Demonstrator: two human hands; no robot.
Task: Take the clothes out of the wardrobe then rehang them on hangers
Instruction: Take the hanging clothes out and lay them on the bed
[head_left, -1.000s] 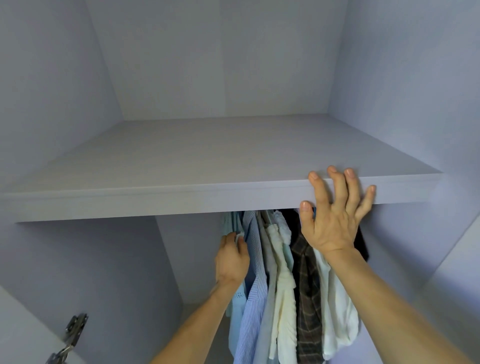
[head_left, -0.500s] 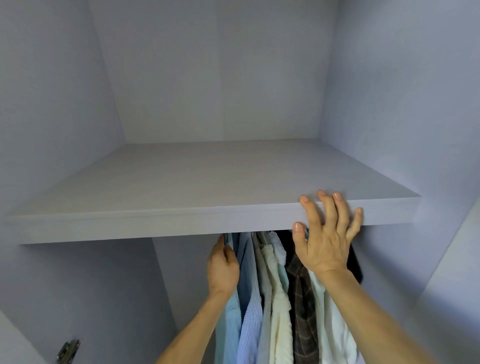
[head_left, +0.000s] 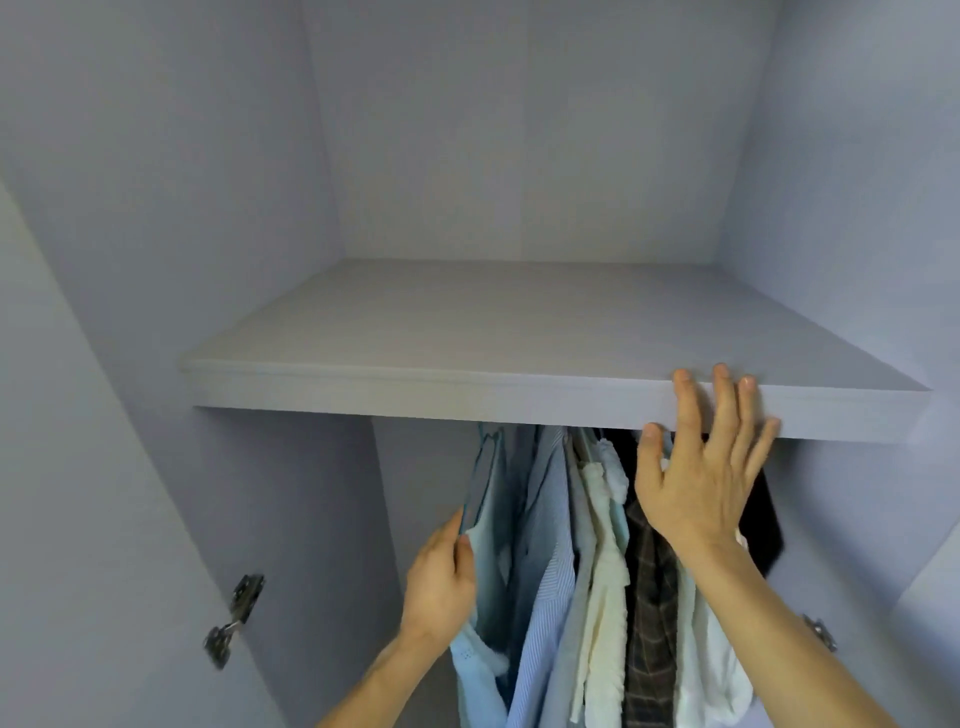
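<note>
Pinches the edge of the pale blue top between fingers of the left hand. Lays the right hand, straight and spread, against the shelf front. Hangs beneath, rightward: striped shirt, cream garment, plaid shirt. Hides the hangers behind the shelf. Hinge at left.

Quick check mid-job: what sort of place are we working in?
Inside a wardrobe, probably at home: a pale shelf, shirts hanging in a row beneath it, and a door hinge on the left side panel. The left hand grips the light blue top.
</note>
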